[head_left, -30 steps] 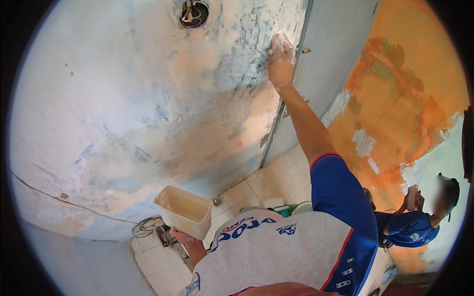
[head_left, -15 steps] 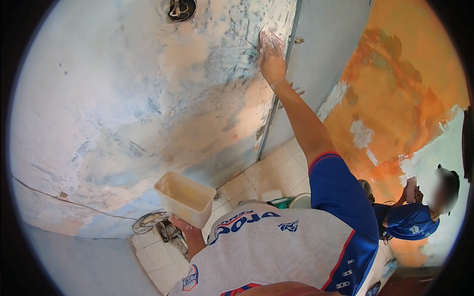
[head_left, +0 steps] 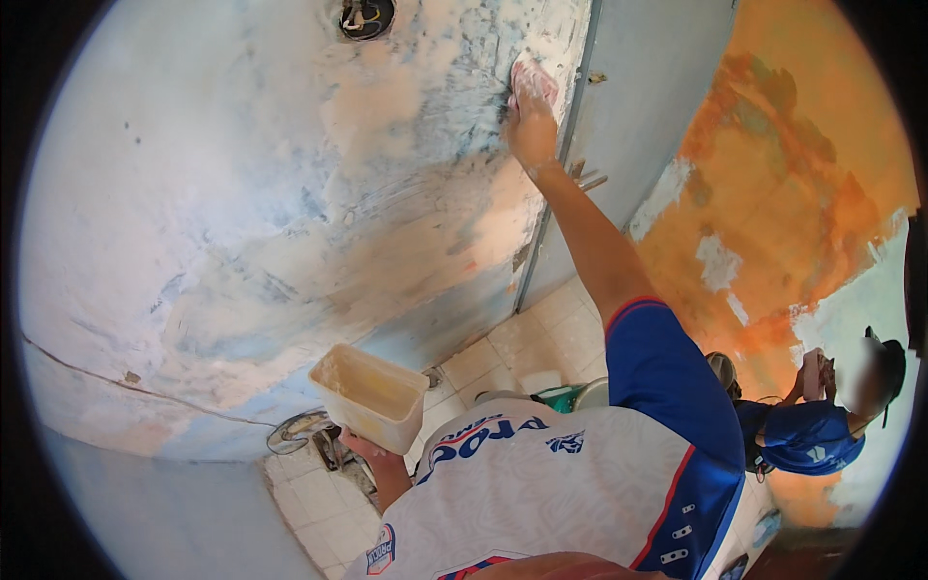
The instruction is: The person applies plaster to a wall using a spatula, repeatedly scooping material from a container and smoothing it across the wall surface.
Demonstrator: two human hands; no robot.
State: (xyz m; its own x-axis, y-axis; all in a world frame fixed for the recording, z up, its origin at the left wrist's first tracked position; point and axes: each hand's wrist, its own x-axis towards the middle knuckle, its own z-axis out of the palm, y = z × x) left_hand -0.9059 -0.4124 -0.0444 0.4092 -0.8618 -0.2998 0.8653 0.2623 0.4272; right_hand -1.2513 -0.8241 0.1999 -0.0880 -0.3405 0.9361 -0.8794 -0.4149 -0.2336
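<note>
My left hand (head_left: 363, 445) grips a cream rectangular plastic tub (head_left: 398, 433) from below, holding it tilted in front of the wall. Pale residue coats the inside of the tub. My right arm reaches up to the patchy wall (head_left: 377, 164), close to the grey door frame (head_left: 575, 106). Fingers pressed together and smeared with white paste, my right hand (head_left: 533, 116) is against the wall's surface. Whatever lies under those fingers is too hidden to make out. White and bluish smears spread over the wall around it.
An uncovered round electrical box (head_left: 367, 16) with wires is in the wall above. Coiled cable (head_left: 295, 432) lies on the tiled floor (head_left: 324, 503). A grey door (head_left: 648, 106) stands right of the frame. Another person (head_left: 807, 435) works by an orange wall (head_left: 773, 184).
My view has shifted slightly, so the wall and tub appear a little further right. My right hand stays at the wall by the frame; the left still holds the tub.
</note>
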